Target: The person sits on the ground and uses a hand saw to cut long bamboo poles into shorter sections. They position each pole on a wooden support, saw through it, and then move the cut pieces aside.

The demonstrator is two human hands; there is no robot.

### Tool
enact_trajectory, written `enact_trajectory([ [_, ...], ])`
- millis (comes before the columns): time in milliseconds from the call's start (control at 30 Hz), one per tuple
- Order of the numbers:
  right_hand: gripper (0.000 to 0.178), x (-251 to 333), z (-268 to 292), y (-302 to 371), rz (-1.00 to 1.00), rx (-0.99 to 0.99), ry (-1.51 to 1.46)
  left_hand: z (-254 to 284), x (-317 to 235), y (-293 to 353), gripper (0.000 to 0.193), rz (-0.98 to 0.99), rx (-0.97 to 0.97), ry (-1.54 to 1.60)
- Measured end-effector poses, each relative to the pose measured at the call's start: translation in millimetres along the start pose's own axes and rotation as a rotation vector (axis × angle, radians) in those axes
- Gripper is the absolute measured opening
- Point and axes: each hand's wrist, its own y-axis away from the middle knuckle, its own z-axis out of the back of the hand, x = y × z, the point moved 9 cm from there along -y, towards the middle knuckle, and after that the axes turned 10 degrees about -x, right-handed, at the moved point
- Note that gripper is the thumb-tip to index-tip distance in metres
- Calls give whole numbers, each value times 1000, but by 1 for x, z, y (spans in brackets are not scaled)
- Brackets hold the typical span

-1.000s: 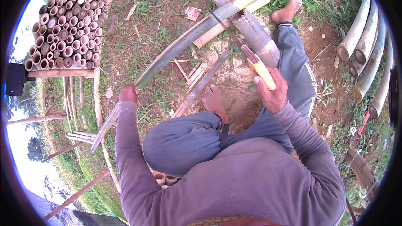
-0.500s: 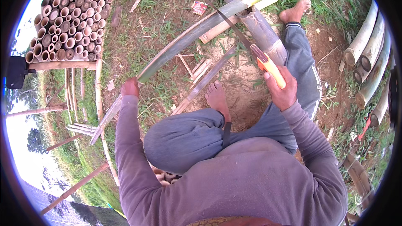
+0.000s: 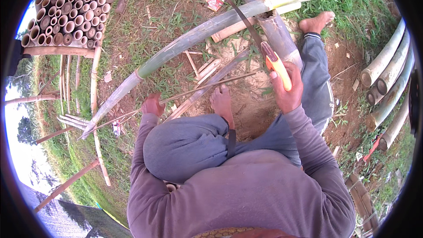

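My right hand (image 3: 287, 89) is wrapped around the orange handle of a hand saw (image 3: 276, 66). Its dark blade runs up and left, crossing a long greenish bamboo pole (image 3: 194, 33). At the left, my left hand (image 3: 153, 104) is closed around a thin bamboo stick (image 3: 198, 89), below the pole and apart from it. The pole rests across a thicker grey bamboo piece (image 3: 280, 33), which has a notch near the crossing. A split bamboo length (image 3: 233, 30) lies beneath the pole.
Stacked cut bamboo tubes (image 3: 72, 11) fill a rack at the far left. Several bamboo poles (image 3: 382, 77) lie at the right. My bare feet (image 3: 221, 101) are on the dirt and grass, near bamboo offcuts (image 3: 207, 71) and a red wrapper (image 3: 214, 3).
My left hand has left the pole and come nearer, bringing the thin stick away from the pole's side. My right hand still grips the saw, whose blade stays across the pole.
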Motion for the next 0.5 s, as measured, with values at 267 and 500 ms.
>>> enact_trajectory([
  [267, 50, 20, -9, 7, 226, 62, 117, 104, -102, -145, 90, -293, -412, 43],
  [500, 49, 28, -4, 5, 208, 72, 136, 43, -86, -196, 61, 11, 241, 74],
])
